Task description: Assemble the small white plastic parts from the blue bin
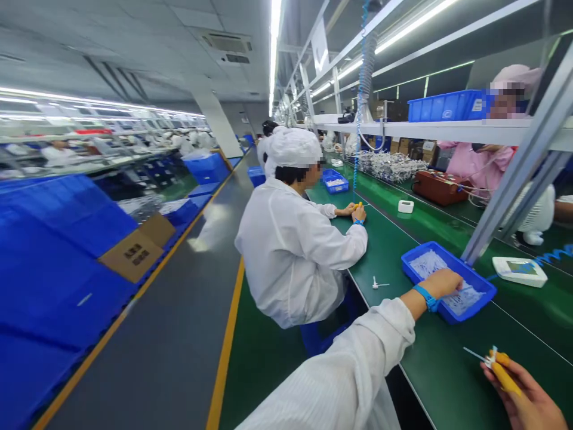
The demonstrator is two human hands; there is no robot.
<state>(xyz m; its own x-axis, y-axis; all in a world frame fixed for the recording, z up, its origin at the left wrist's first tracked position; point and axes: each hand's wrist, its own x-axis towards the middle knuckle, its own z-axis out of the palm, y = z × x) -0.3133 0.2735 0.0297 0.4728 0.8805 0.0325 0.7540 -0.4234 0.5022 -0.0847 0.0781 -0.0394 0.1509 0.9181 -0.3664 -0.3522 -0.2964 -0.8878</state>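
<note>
My left hand (441, 283), with a blue band at its wrist, reaches into a blue plastic tray (408, 258) full of small white strip-like pieces (465, 298). Its fingers are curled down among them; what they pinch is hidden. At the lower right, my right hand (526, 388) is closed around a yellow-handled tool (505, 377). At the tool's tip sits a small white plastic part (489, 360) with a thin pale stem pointing left. A similar white part (376, 285) lies on the green bench left of the tray.
A co-worker in white (295, 251) sits beside the bench (430, 364), hands around something small and yellow. A slanted metal post (501, 179) rises behind the tray. White display devices (519, 272), a smaller blue tray (335, 182) and a brown case (441, 188) stand farther along.
</note>
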